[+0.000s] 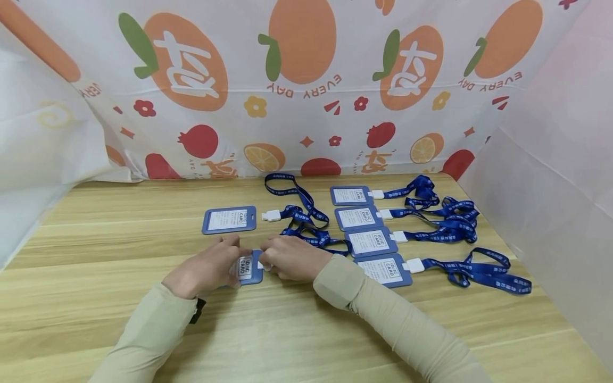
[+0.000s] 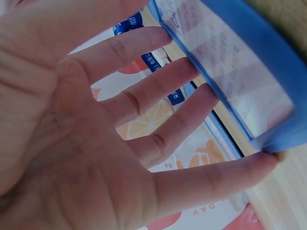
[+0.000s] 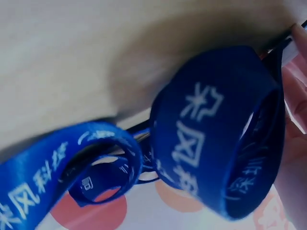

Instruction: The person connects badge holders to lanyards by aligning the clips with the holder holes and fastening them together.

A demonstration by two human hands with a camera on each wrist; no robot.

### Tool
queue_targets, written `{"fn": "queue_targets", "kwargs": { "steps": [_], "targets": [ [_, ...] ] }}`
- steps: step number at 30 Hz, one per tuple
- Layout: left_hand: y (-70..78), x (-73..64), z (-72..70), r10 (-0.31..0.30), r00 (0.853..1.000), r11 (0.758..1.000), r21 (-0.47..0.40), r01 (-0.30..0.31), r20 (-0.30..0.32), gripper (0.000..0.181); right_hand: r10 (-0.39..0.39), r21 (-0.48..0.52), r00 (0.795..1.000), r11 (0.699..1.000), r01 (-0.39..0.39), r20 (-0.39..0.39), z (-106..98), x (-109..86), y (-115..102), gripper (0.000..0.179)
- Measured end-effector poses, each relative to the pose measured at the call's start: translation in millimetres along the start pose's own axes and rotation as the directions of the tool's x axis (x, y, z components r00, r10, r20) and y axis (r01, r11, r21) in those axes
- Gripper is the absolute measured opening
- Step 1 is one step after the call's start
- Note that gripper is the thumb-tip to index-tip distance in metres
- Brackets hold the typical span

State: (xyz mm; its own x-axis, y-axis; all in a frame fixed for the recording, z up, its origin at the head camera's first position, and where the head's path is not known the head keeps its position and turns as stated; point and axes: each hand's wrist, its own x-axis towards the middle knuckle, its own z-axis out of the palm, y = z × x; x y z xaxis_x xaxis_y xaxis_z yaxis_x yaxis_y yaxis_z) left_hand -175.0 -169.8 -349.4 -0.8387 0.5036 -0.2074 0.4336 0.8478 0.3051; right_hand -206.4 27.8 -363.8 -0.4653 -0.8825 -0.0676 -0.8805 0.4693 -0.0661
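My left hand (image 1: 209, 266) holds a blue ID card holder (image 1: 256, 270) by its long edges, thumb on the near side and fingers on the far side. In the left wrist view the fingertips touch the rim of the holder (image 2: 225, 72). My right hand (image 1: 294, 259) pinches the white clip (image 1: 265, 265) of a blue lanyard at the holder's right end; its fingers partly hide the clip. Blue lanyard strap (image 3: 201, 129) with white lettering loops beside the right hand in the right wrist view. Whether clip and holder are joined I cannot tell.
Beyond the left hand lies another card holder (image 1: 230, 219), apart from a lanyard's white clip (image 1: 271, 215). On the right, several holders (image 1: 371, 242) with lanyards (image 1: 442, 234) attached lie in a column. A fruit-print cloth (image 1: 297, 122) hangs behind the wooden table (image 1: 96, 298).
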Motion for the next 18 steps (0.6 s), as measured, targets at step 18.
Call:
{"fn": "queue_targets", "kwargs": {
  "steps": [18],
  "targets": [
    [0.2, -1.1, -0.4, -0.015, 1.0, 0.999, -0.048, 0.015, 0.0, 0.061, -0.037, -0.052, 0.999, 0.998, 0.035, -0.039, -1.4, -2.8, -0.7, 0.018]
  ]
}}
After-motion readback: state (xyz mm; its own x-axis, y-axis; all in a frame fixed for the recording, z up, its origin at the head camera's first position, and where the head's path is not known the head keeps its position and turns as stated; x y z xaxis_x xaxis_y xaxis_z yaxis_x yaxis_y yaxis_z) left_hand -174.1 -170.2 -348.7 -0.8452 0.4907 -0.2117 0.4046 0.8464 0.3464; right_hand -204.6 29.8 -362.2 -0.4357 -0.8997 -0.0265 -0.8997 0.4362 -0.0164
